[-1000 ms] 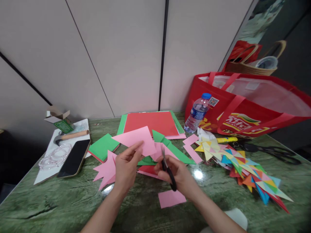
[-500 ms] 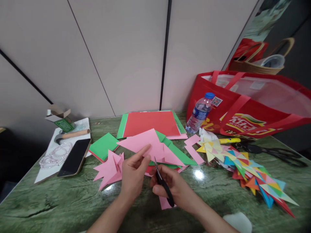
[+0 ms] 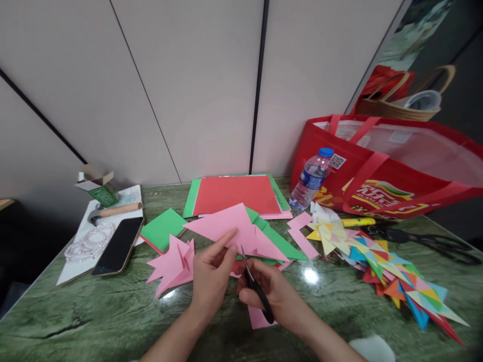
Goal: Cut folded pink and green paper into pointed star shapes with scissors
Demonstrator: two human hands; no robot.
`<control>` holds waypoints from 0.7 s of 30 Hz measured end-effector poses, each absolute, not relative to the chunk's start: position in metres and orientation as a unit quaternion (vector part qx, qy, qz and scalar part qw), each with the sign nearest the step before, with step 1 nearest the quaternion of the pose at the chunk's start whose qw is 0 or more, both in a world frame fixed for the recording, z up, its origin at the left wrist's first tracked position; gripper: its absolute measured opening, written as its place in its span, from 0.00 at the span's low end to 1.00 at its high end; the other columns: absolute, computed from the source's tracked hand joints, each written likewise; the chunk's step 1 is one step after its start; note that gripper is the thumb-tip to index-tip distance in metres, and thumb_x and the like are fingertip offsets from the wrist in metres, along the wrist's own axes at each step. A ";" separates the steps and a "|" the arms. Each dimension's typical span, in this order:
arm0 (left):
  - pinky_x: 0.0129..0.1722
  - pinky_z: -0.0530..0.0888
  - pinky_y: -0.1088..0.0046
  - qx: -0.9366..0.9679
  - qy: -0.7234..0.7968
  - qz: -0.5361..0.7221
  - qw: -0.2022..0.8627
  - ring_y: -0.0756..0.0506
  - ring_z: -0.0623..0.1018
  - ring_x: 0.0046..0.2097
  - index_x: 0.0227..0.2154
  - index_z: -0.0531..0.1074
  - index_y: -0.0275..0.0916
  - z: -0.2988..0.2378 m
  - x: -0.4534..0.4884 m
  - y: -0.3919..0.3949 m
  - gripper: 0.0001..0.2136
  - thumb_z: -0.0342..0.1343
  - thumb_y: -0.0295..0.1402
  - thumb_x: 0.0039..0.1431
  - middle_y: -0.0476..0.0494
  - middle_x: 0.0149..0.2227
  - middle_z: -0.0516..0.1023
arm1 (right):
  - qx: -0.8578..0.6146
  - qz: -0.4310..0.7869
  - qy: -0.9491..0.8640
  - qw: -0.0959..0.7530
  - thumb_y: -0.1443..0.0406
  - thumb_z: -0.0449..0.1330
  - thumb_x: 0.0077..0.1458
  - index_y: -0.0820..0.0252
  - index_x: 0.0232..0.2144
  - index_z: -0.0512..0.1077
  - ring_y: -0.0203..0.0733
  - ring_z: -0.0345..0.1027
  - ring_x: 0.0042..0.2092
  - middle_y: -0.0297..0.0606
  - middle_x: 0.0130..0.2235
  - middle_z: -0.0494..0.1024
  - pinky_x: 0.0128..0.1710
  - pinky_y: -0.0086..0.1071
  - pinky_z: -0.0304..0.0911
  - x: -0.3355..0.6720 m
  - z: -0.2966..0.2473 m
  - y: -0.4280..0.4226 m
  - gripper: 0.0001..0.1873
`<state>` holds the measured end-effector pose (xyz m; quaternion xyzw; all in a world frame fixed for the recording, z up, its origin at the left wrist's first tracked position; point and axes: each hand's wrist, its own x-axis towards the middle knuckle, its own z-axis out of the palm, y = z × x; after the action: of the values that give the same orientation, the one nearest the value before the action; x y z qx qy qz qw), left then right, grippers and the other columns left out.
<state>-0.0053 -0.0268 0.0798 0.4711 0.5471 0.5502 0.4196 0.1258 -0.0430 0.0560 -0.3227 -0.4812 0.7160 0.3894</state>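
Note:
My left hand [image 3: 213, 274] pinches the near edge of a pink paper sheet [image 3: 230, 226] and holds it up over the green marble table [image 3: 94, 311]. My right hand [image 3: 273, 291] is closed round the black handles of small scissors [image 3: 254, 284], whose blades point up at the sheet's lower edge. A pink offcut [image 3: 258, 318] lies under my right wrist. A folded pink spiky shape [image 3: 171, 261] rests just left of my left hand.
A stack of red and green paper [image 3: 236, 193] lies by the wall, green squares [image 3: 162, 229] to its left. Phone [image 3: 118, 246], beads and hammer lie on a white sheet far left. Water bottle [image 3: 311, 178], red bag [image 3: 392, 166], colourful folded chain [image 3: 381, 259] and large black scissors [image 3: 422, 239] fill the right.
The pink sheet has come lower and nearer the scissors. My right hand has slid left over the pink offcut, and the blades have met the sheet's edge.

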 end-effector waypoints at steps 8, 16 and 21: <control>0.27 0.71 0.80 0.479 0.551 0.549 0.408 0.52 0.73 0.27 0.44 0.74 0.38 0.079 -0.006 -0.028 0.17 0.59 0.32 0.49 0.46 0.33 0.81 | -0.325 0.708 -0.484 0.399 0.58 0.67 0.42 0.61 0.32 0.65 0.31 0.53 0.26 0.28 0.25 0.64 0.25 0.26 0.48 0.125 0.050 -0.043 0.19; 0.28 0.71 0.79 0.469 0.542 0.557 0.420 0.51 0.73 0.27 0.45 0.74 0.39 0.078 -0.006 -0.028 0.18 0.59 0.33 0.49 0.45 0.35 0.81 | -0.357 0.692 -0.492 0.389 0.57 0.68 0.38 0.59 0.27 0.65 0.30 0.51 0.21 0.25 0.21 0.62 0.21 0.25 0.49 0.123 0.050 -0.042 0.19; 0.28 0.71 0.79 0.463 0.541 0.561 0.422 0.51 0.73 0.27 0.44 0.75 0.39 0.078 -0.006 -0.028 0.17 0.60 0.33 0.48 0.47 0.31 0.81 | -0.361 0.686 -0.489 0.401 0.56 0.67 0.40 0.59 0.26 0.65 0.29 0.53 0.20 0.24 0.19 0.63 0.19 0.24 0.50 0.121 0.049 -0.043 0.18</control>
<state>-0.0060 -0.0278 0.0781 0.4629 0.5413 0.5607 0.4223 0.1214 -0.0427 0.0491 -0.3605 -0.4889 0.6860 0.4006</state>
